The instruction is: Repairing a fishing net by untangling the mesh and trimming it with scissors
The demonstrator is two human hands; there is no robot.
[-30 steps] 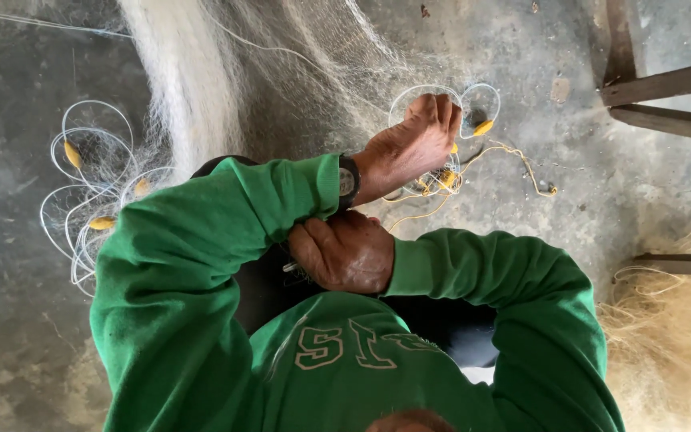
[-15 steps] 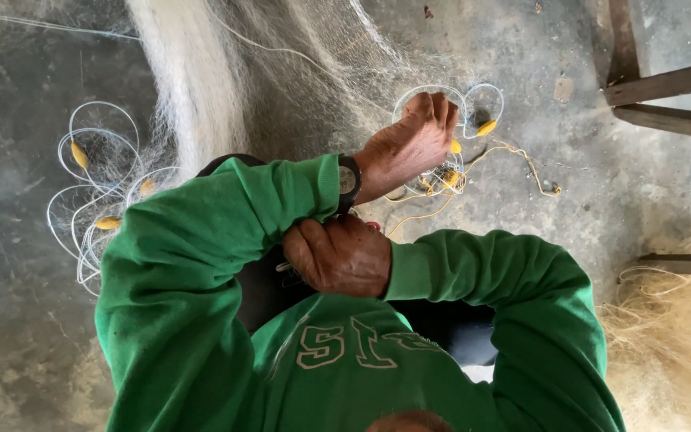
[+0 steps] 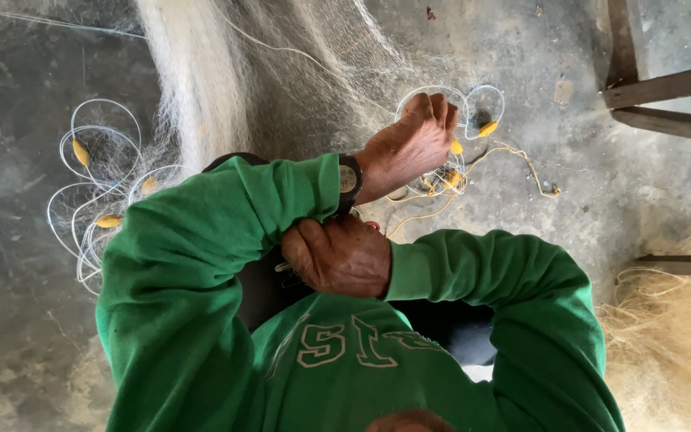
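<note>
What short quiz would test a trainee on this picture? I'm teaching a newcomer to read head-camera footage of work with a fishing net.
1. True or false: the wristwatch sits on the arm of the right hand.
2. What colour are the small floats on the looped line on the floor? A) red B) yellow C) blue
3. Fill in: the left hand is curled shut above the pale ____ spread on the floor.

Key:
1. False: the watch is on the left arm, which crosses over to the far side.
2. B.
3. net.
</note>
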